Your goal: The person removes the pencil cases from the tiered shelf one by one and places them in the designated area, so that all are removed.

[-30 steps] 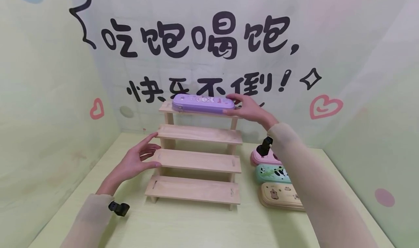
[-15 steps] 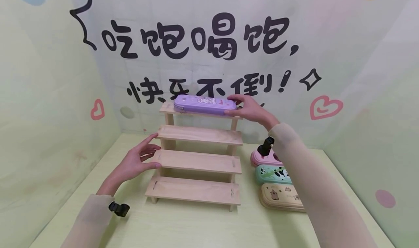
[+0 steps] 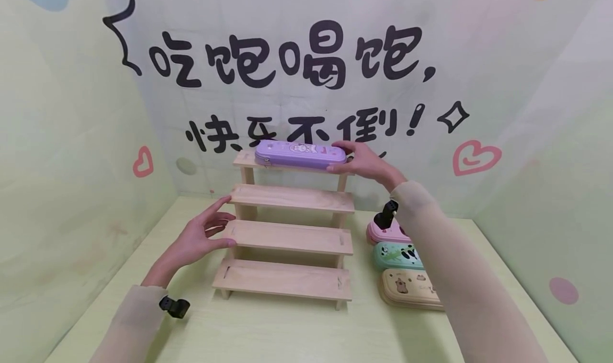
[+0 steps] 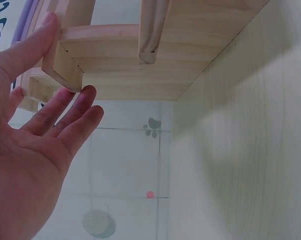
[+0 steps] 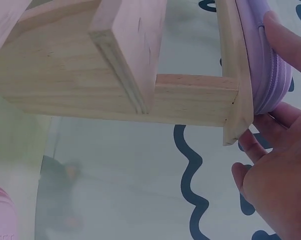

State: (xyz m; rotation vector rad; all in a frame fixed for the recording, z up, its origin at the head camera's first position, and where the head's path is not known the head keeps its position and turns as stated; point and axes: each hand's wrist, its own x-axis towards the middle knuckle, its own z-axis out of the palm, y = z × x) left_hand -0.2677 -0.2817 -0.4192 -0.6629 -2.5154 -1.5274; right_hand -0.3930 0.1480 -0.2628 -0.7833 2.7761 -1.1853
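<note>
A purple zip pencil case lies lengthwise on the top tier of a four-step wooden display stand. My right hand grips its right end, thumb at the front and fingers behind. In the right wrist view, the case's zipped end sits against the top board, with the thumb on one side. My left hand touches the stand's left side at the middle tiers, fingers mostly extended. The left wrist view shows the left thumb against a board's end and the other fingertips beside the stand.
Right of the stand, pink, mint-green panda and beige pencil cases lie in a row on the pale table, partly hidden by the right sleeve. A printed cloth wall stands close behind the stand.
The purple pencil case has shifted slightly to the right along the top tier, with my right hand still on its end. My left hand keeps its place at the stand.
</note>
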